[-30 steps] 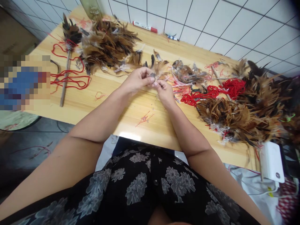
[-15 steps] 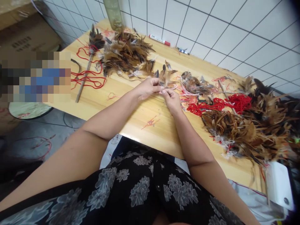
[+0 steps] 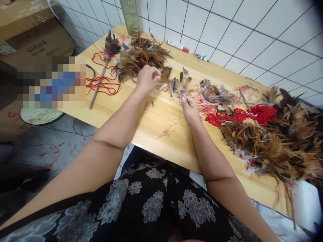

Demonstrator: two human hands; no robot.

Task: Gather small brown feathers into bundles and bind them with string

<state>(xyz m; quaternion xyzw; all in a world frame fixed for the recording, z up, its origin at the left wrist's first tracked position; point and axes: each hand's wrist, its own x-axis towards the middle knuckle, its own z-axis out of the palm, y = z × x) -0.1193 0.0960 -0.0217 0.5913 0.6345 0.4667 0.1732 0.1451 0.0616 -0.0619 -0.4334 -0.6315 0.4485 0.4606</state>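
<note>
My right hand is closed in a pinch around the lower end of a small bunch of feathers. Its brown and dark feathers fan out away from me, low over the table. My left hand is apart from that bunch, at the front right edge of a large pile of brown feathers. Its fingers are curled together; whether anything small is between them is hidden. A few loose feathers lie just beyond its fingertips.
On the wooden table, a feather-tipped stick lies left amid red cord. Right are a smaller feather cluster, tangled red cord and a big feather heap. Markers and a greenish container stand near the tiled wall.
Both hands were together at the bunch's base. My left hand has moved off leftward to the large feather pile; my right hand keeps hold of the bunch. The view has shifted slightly.
</note>
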